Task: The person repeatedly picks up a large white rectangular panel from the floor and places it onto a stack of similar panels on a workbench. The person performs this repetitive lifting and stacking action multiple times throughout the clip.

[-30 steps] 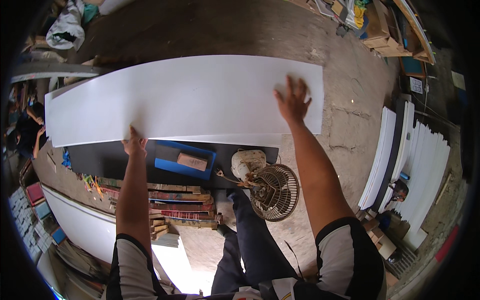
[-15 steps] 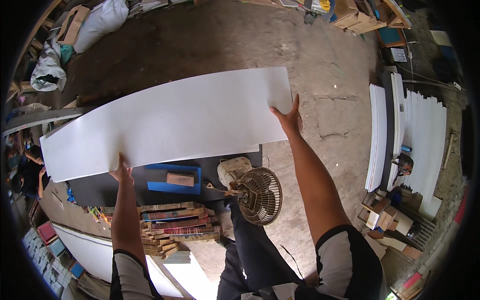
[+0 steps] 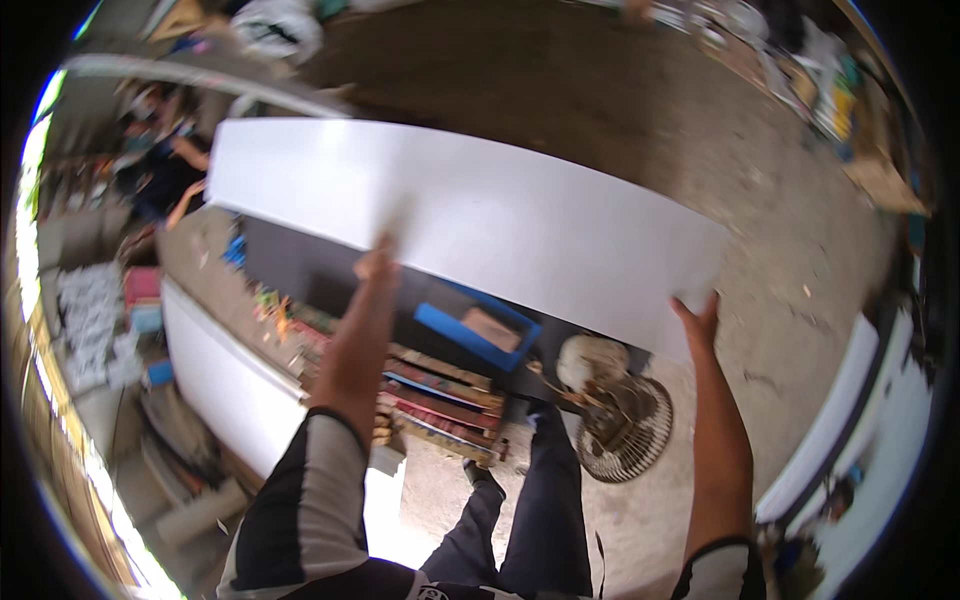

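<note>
A long white board [image 3: 560, 210] spans the middle of the view above a dark worktop [image 3: 300, 262]. On its near edge, left of the middle, my left hand [image 3: 376, 262] is closed, though motion smears its fingers. My right hand [image 3: 698, 320] grips the board's near right corner, thumb on top and the other fingers partly hidden. At the far left end stands another person [image 3: 165, 180], whose hands are close to the board's end. A blue frame [image 3: 440, 325] with a brown block [image 3: 492, 328] lies on the worktop below the board.
A caged fan [image 3: 640, 435] stands beside my legs, next to a pale bundle [image 3: 590, 360]. Wooden slats [image 3: 440, 405] are stacked in front of the worktop. White panels lean at the lower left [image 3: 215, 370] and lie at the right [image 3: 830, 430].
The whole view has turned, so the surroundings have shifted and blurred. The board now slopes down to the right, still in both my hands. The other person's hands now show by its left end.
</note>
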Demonstrator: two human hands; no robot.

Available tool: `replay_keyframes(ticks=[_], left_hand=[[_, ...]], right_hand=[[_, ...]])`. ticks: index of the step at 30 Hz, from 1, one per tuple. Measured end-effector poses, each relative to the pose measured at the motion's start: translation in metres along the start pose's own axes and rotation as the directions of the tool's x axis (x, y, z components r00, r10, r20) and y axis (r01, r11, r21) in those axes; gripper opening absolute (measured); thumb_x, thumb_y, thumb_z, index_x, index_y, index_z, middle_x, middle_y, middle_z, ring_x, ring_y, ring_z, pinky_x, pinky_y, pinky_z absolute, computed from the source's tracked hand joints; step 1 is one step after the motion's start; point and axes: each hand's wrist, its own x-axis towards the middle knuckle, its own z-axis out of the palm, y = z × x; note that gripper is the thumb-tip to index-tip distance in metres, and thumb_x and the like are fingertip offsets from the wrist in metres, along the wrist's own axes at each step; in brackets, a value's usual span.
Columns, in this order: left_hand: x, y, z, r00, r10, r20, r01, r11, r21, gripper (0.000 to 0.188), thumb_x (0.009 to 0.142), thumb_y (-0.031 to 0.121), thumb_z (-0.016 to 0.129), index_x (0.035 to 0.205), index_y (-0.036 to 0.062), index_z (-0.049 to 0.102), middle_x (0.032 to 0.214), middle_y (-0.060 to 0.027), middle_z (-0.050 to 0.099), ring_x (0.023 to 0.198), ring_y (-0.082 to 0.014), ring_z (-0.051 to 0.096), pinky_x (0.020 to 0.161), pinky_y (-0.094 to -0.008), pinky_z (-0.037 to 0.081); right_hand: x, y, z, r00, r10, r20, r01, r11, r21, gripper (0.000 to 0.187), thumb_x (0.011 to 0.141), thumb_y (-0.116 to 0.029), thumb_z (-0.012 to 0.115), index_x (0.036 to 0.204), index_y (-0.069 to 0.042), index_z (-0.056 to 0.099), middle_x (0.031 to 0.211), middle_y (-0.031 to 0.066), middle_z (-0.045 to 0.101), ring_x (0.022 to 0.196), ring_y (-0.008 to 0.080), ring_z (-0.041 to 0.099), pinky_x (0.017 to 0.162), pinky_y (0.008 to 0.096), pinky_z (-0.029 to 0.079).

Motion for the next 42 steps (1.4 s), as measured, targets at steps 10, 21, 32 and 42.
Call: replay_keyframes(ticks=[10, 21, 32, 42], left_hand=[[-0.014, -0.001, -0.025, 0.987, -0.057, -0.150, -0.009, 0.915, -0.404, 0.070, 0.081, 0.046, 0.087, 0.128, -0.0013, 0.066, 0.110, -0.0170, 0.073, 0.079, -0.0248, 0.074, 0.058, -0.0346, 0.064], [0.003, -0.003, -0.019, 0.970, -0.020, -0.244, -0.075, 0.923, -0.376, 0.075, 0.084, 0.048, 0.083, 0.132, -0.0060, 0.063, 0.111, -0.0168, 0.071, 0.087, -0.0265, 0.072, 0.067, -0.0366, 0.064], [-0.057, 0.014, -0.002, 0.988, -0.122, -0.096, 0.103, 0.978, -0.183, 0.077, 0.089, 0.067, 0.069, 0.107, -0.0075, 0.068, 0.090, -0.0180, 0.074, 0.066, -0.0281, 0.073, 0.060, -0.0409, 0.059], [-0.039, -0.012, 0.031, 0.994, -0.073, 0.076, 0.091, 0.959, -0.267, 0.091, 0.091, 0.079, 0.051, 0.110, -0.0095, 0.063, 0.078, -0.0138, 0.072, 0.063, -0.0282, 0.073, 0.049, -0.0427, 0.053]], right_hand=[[0.000, -0.033, 0.046, 0.999, 0.038, -0.012, -0.040, 0.969, -0.244, 0.078, 0.075, -0.041, 0.089, 0.129, 0.001, 0.051, 0.125, 0.0230, 0.065, 0.114, 0.0407, 0.065, 0.098, 0.0469, 0.050], [0.011, -0.023, 0.049, 0.998, 0.033, 0.054, -0.026, 0.992, -0.126, 0.065, 0.083, -0.026, 0.087, 0.129, 0.005, 0.054, 0.123, 0.0180, 0.066, 0.112, 0.0295, 0.064, 0.099, 0.0397, 0.048], [0.013, -0.019, 0.054, 0.998, 0.050, 0.045, -0.042, 0.987, -0.157, 0.069, 0.085, -0.044, 0.081, 0.130, 0.003, 0.059, 0.123, 0.0216, 0.067, 0.113, 0.0366, 0.065, 0.097, 0.0443, 0.050], [0.011, -0.029, 0.055, 0.995, 0.096, 0.023, -0.087, 0.963, -0.255, 0.055, 0.083, -0.040, 0.084, 0.117, 0.000, 0.069, 0.111, 0.0178, 0.074, 0.103, 0.0316, 0.071, 0.090, 0.0417, 0.053]])
